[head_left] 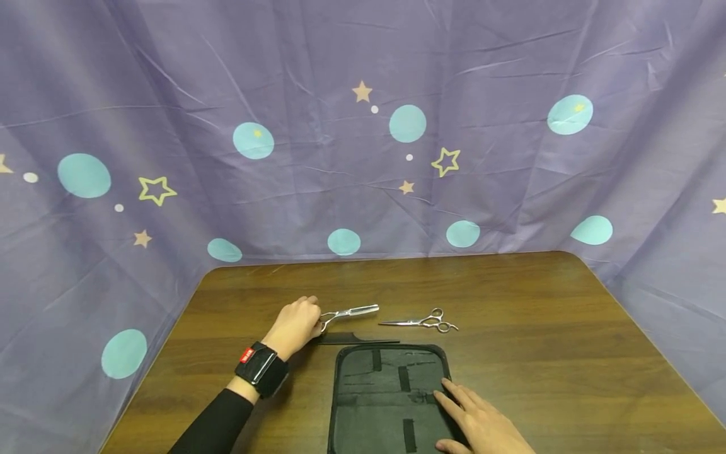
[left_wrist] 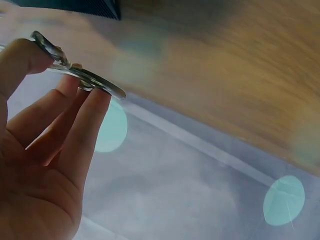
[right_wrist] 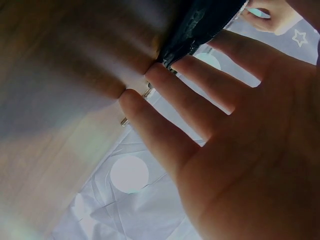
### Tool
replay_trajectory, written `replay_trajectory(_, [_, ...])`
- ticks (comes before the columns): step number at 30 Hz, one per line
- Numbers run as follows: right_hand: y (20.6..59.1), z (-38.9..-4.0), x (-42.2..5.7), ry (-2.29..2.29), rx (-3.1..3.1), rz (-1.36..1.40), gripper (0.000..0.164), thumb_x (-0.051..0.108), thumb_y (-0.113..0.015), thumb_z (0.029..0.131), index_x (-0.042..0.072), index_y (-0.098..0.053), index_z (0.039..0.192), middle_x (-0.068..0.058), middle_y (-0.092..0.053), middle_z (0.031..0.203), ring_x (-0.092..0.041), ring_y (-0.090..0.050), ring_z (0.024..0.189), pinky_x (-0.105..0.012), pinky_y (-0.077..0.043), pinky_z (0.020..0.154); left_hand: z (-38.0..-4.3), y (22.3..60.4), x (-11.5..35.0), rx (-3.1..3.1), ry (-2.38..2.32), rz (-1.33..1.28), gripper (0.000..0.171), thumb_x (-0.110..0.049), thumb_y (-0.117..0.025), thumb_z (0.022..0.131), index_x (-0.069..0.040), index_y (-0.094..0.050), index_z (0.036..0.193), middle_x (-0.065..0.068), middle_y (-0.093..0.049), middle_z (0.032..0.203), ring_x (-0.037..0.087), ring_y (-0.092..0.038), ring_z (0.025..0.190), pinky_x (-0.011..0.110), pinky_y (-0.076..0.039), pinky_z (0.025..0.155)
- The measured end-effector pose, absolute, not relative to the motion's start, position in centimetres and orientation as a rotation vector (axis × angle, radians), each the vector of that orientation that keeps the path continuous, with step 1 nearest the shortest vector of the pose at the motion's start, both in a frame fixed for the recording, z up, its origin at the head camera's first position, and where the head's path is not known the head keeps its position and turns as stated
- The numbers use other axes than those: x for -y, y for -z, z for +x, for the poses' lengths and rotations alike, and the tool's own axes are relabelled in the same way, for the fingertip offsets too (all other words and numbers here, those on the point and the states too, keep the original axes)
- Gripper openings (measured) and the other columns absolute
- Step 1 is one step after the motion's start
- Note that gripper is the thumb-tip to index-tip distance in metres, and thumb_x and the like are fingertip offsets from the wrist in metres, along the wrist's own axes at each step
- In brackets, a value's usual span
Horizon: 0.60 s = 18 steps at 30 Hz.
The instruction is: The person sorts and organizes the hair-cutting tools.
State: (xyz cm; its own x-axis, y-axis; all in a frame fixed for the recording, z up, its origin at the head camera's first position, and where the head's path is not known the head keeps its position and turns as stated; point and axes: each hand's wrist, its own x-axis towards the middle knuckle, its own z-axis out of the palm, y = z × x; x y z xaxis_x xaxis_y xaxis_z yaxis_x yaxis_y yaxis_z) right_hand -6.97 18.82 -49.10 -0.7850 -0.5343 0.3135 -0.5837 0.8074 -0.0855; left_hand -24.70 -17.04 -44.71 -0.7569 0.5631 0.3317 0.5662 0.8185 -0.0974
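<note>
My left hand point(head_left: 296, 325) grips the finger rings of silver thinning scissors point(head_left: 357, 311), whose toothed blade points right. In the left wrist view, thumb and fingertips pinch the metal handle point(left_wrist: 92, 79). A black comb point(head_left: 346, 338) lies just in front of that hand, its thin tail toward the right. Nearest me is a black zip case point(head_left: 368, 429) with strap loops on its lining. My right hand point(head_left: 482, 419) rests at the case's right edge, fingers straight and spread. The right wrist view shows its fingertips point(right_wrist: 132, 100) down at the table beside the zipper.
A second pair of silver scissors point(head_left: 416, 323) lies behind the case, blades toward the left and rings toward the right. The brown wooden table point(head_left: 567, 340) meets a purple patterned curtain point(head_left: 317, 176) along its back and sides.
</note>
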Motion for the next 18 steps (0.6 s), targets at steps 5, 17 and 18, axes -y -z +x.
replay_trajectory(5, [48.8,-6.9,-18.8,-0.311,2.793,0.850,0.069,0.063,-0.044,0.083,0.012,-0.052,0.128,-0.010,-0.047,0.133,-0.026,-0.050,0.115,-0.041,-0.046,0.083,-23.4,43.9,18.4,2.628,-0.011,-0.886,0.015,-0.011,-0.066,0.062,-0.014,-0.052,0.061,-0.003,-0.047,0.072,0.015,-0.048,0.064,0.031,-0.043,0.051])
replay_trajectory(17, [47.7,-6.9,-18.6,-0.443,3.009,0.805,0.075,0.067,-0.038,0.083,0.013,-0.046,0.134,-0.011,-0.041,0.139,-0.030,-0.045,0.121,-0.047,-0.042,0.088,-20.6,43.8,20.0,2.609,-0.061,-0.951,0.018,-0.012,-0.065,0.058,-0.015,-0.048,0.061,-0.004,-0.044,0.070,0.015,-0.047,0.062,0.032,-0.041,0.050])
replay_trajectory(18, [47.7,-6.9,-18.6,-0.440,3.006,0.808,0.074,0.067,-0.038,0.083,0.014,-0.046,0.134,-0.011,-0.041,0.139,-0.029,-0.045,0.121,-0.046,-0.042,0.088,-20.4,43.8,20.0,2.624,-0.065,-0.956,0.018,-0.012,-0.064,0.058,-0.015,-0.047,0.061,-0.004,-0.043,0.070,0.016,-0.046,0.061,0.032,-0.040,0.049])
